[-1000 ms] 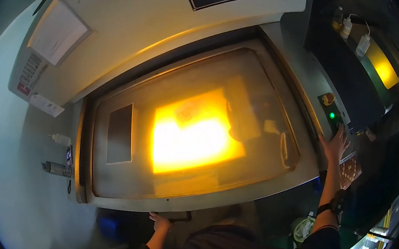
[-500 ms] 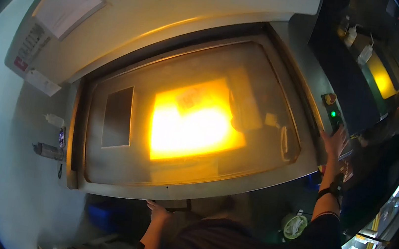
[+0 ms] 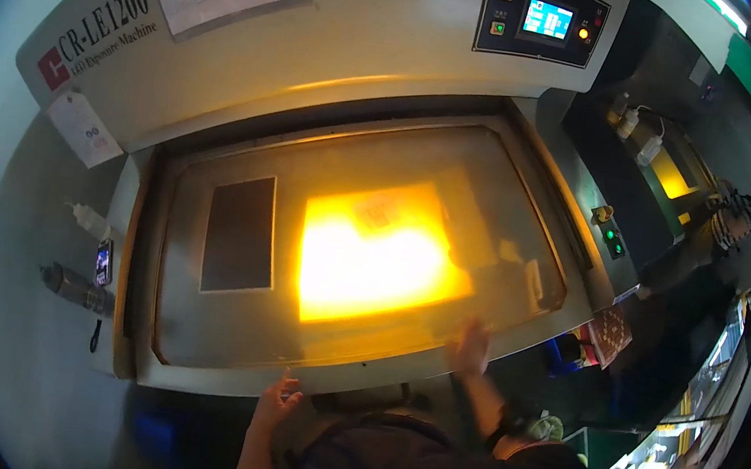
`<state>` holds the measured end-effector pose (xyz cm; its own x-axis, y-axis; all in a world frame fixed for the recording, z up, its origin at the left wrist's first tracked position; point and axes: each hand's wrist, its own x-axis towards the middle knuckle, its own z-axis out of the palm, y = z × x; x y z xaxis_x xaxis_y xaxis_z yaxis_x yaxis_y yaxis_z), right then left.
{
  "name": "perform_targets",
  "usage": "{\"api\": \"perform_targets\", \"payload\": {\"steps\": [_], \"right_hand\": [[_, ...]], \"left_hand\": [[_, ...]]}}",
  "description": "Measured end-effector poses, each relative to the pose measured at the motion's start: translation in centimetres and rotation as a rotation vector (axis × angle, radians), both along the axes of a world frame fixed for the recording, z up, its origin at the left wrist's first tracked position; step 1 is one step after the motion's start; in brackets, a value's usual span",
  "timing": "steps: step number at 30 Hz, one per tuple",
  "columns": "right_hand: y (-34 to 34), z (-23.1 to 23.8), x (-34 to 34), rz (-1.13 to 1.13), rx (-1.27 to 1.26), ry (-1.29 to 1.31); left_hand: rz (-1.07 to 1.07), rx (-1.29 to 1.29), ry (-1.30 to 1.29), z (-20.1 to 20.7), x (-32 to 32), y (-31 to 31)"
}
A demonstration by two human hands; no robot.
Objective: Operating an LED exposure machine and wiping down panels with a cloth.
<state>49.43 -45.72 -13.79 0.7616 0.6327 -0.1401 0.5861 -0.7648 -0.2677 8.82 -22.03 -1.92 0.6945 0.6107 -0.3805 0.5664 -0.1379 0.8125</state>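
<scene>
A wide machine bed with a metal frame (image 3: 217, 382) lies in front of me under a hazy, see-through cover. Beneath that cover a rectangle glows bright yellow-white (image 3: 371, 271), with a faint paler patch at its top. Left of the glow is a dark rectangular panel (image 3: 240, 237). My left hand (image 3: 281, 395) is at the front edge of the frame, fingers apart and holding nothing I can see. Over the front rim, right of centre, is my right hand (image 3: 471, 348); motion smears its fingers, and nothing shows in it.
Above the bed is a control panel with a lit screen (image 3: 547, 19). Green-lit buttons (image 3: 614, 242) sit on the right side. At left are a phone (image 3: 104, 263), a squeeze bottle (image 3: 91, 220) and a dark bottle (image 3: 76, 288). A person in stripes (image 3: 736, 218) stands far right.
My right hand has left the buttons on the right side and come back to the bed's front rim. My view has tilted up, bringing the screen and the other person into sight.
</scene>
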Motion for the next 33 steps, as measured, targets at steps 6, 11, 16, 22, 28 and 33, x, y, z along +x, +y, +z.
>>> {"api": "perform_targets", "payload": {"steps": [6, 11, 16, 22, 28, 33], "right_hand": [[2.4, 3.5, -12.3, -0.125, 0.033, -0.065], [3.2, 5.2, -12.7, -0.099, 0.018, -0.032], [4.1, 4.3, -13.6, -0.181, 0.023, -0.055], [5.3, 4.4, -13.7, -0.260, 0.061, -0.090], [5.0, 6.1, -12.9, -0.243, 0.122, 0.008], [4.9, 5.6, -10.5, -0.181, 0.101, -0.120]], "left_hand": [[0.047, 0.365, -0.112, -3.2, -1.3, 11.1], [-0.111, 0.437, -0.070, -4.6, 1.8, 17.1], [-0.086, 0.647, 0.337, -6.2, 6.0, 17.9], [-0.113, 0.834, 0.377, -10.0, 3.8, 18.1], [-0.086, 0.985, 0.301, -10.5, 3.9, 18.1], [-0.102, 0.887, 0.274, -9.9, 4.9, 18.1]]}}
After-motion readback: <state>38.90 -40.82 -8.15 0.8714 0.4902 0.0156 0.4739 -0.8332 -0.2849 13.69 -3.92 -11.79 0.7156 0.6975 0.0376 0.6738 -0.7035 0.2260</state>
